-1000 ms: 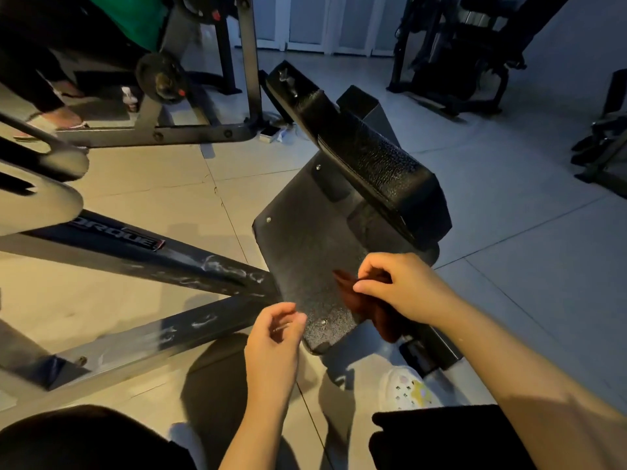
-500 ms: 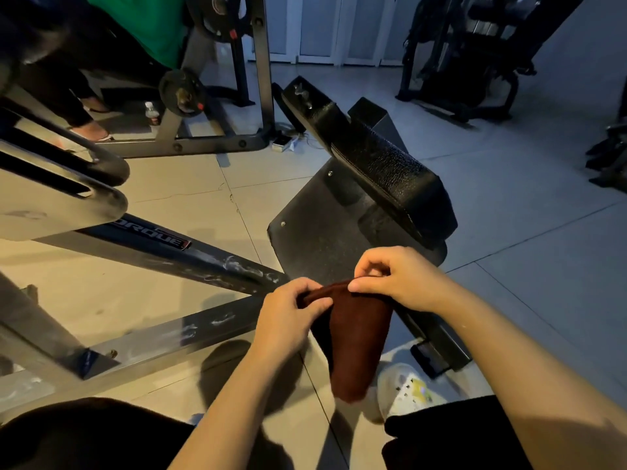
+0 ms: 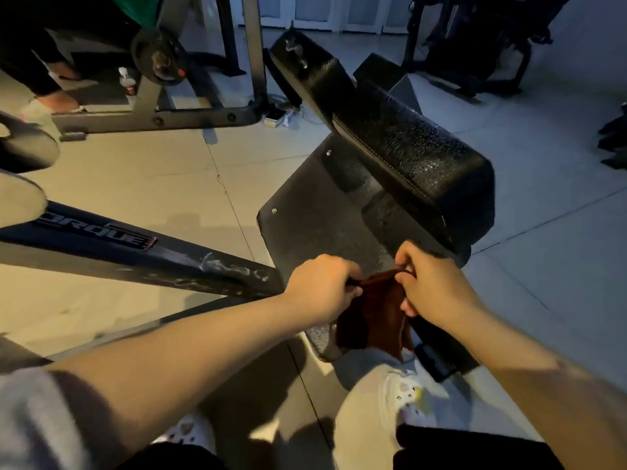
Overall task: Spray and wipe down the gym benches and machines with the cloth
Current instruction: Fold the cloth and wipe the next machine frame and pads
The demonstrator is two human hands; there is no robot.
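A dark red cloth (image 3: pixel 373 320) hangs between my two hands, just in front of the machine's black textured foot plate (image 3: pixel 315 215). My left hand (image 3: pixel 322 288) grips the cloth's upper left edge. My right hand (image 3: pixel 431 286) pinches its upper right edge, thumb below. The cloth's lower end droops over the plate's near corner. Above the plate juts a black padded rest (image 3: pixel 417 171) on a slanted arm. No spray bottle shows near my hands.
A dark frame beam (image 3: pixel 142 256) with white smears runs left from the plate. Another machine with a weight plate (image 3: pixel 159 59) stands far left, a small bottle (image 3: pixel 127 81) and a person's feet beside it. More equipment (image 3: pixel 475 39) stands far right. My shoes (image 3: pixel 407 398) are below.
My left hand went from empty to gripping the cloth's left edge. Both hands lifted the cloth off the plate and now hold it bunched shorter between them.
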